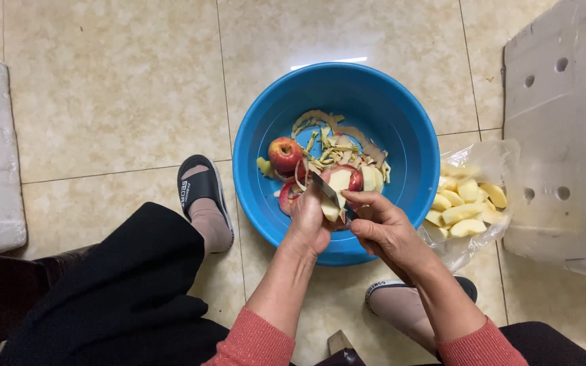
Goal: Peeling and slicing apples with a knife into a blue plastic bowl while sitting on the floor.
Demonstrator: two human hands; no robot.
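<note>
Head view, looking straight down over my knees: my left hand point(310, 220) is clenched around a partly peeled apple point(339, 184), holding it just above the near inner wall of the blue basin point(401, 122). The apple shows pale flesh over most of its face and a band of red skin at its upper right. My right hand point(382, 227) grips a knife point(328, 192) — fingers closed on the handle, thumb extended along the top towards the fruit. The blade lies diagonally across the apple's cut face, tip pointing up and left, in contact with the flesh.

Basin contents: one whole red apple point(285, 154) at the left of the bottom, and a heap of peelings point(337, 139) spread across the centre and right. A further piece of red skin sits just left of my left hand, partly hidden by it.

Right of the basin, touching its rim, a clear plastic bag point(493, 159) lies open on the tiled floor point(116, 88) and holds peeled apple pieces point(466, 203) — pale yellow wedges. White foam boxes point(564, 135) stand at the far right and far left edges. My feet, in black-and-white slippers point(197, 186), rest on the tiles either side of the basin's near edge.
</note>
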